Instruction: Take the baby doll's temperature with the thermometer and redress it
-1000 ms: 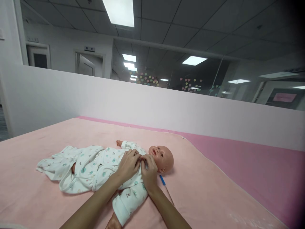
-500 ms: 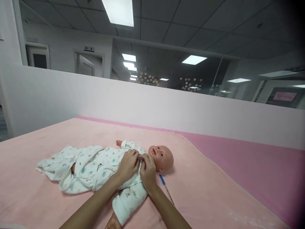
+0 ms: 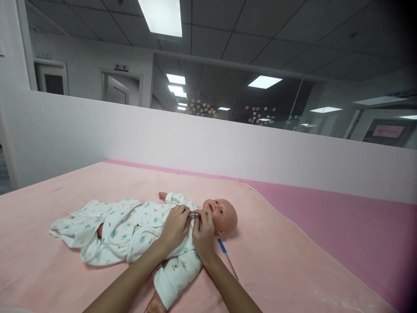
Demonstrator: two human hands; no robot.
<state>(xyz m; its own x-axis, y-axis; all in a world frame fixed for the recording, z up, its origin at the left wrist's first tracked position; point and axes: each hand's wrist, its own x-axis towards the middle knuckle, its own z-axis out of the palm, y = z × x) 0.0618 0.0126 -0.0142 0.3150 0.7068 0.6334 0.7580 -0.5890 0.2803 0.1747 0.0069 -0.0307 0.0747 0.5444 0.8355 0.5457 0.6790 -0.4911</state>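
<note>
A baby doll lies on its back with its head to the right, dressed in a white patterned baby outfit. At the chest, just below the chin, my left hand has its fingers closed on the outfit's front edge. Opposite it, my right hand pinches the same white cloth near the neckline. A narrow white strip, perhaps a tie or the collar edge, shows between the fingertips of both hands. What exactly lies under the fingers is hidden.
Beside the doll's head lies a thin stick with a blue end, partly behind my right forearm. Under everything is a pink padded cover. A low white wall runs along the back, with glass above it.
My right hand has shifted very slightly to the right, away from the left, and more of the white strip shows between the fingertips. The doll lies as before.
</note>
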